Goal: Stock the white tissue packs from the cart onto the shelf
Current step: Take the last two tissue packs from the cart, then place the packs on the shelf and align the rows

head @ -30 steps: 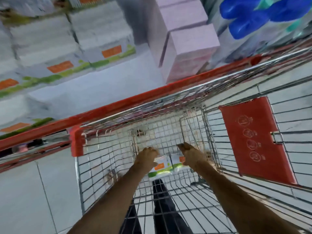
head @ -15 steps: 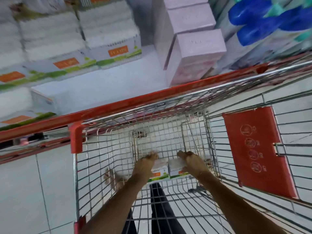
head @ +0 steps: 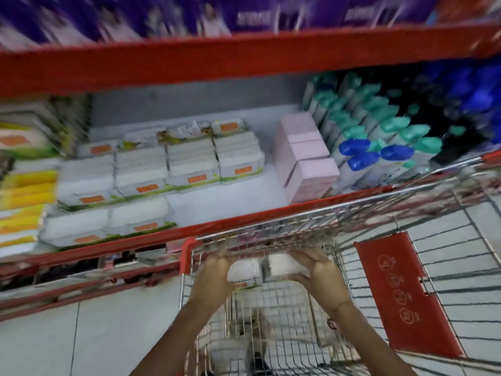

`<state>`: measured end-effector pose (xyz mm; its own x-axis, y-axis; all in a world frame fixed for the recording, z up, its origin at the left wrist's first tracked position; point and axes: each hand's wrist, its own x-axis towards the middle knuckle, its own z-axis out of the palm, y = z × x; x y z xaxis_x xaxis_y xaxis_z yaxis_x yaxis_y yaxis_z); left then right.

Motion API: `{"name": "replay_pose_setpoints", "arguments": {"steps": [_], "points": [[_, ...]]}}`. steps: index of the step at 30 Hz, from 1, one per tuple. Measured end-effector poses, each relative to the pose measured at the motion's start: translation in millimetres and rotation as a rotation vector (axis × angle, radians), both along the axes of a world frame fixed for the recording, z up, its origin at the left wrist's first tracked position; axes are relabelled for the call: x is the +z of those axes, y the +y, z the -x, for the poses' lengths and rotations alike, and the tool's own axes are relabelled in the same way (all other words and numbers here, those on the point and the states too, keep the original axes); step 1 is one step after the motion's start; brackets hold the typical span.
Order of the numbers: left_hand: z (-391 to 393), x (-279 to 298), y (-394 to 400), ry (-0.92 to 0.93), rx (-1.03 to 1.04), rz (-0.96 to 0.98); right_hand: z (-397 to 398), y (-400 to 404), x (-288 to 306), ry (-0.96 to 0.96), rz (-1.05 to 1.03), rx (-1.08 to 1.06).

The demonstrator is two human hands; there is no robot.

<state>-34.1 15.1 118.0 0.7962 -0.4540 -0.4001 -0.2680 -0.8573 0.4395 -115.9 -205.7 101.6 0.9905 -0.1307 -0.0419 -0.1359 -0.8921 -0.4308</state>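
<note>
Low in the centre of the frame, the left hand (head: 217, 270) and right hand (head: 320, 270) press two white packs (head: 267, 268) between them, held side by side above the wire cart (head: 271, 335). Just beyond, mid-frame, the red-edged shelf (head: 230, 204) holds rows of matching packs at left, pink boxes (head: 306, 158) in the middle and capped bottles (head: 379, 142) at right.

Both hands (head: 271, 270) have lifted two tissue packs (head: 267, 268) to the cart (head: 406, 221) rim.
</note>
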Motion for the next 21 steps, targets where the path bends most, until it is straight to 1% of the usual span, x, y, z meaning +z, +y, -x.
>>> {"name": "replay_pose_setpoints", "arguments": {"steps": [3,5,9,12,17,21], "points": [[-18,33,13,-0.123,0.049,0.096,-20,9,37,-0.170,0.021,0.010],[-32,51,18,-0.168,0.062,0.124,-34,14,55,-0.211,0.009,0.009],[-61,83,20,-0.275,0.038,0.108,-62,22,83,-0.257,0.060,-0.003],[-82,96,18,-0.329,0.063,0.096,-82,26,98,-0.289,0.080,-0.005],[-104,98,7,-0.316,0.056,0.079,-116,31,106,-0.257,0.122,0.016],[-112,86,2,-0.308,0.035,0.015,-134,33,97,-0.117,0.120,0.028]]}}
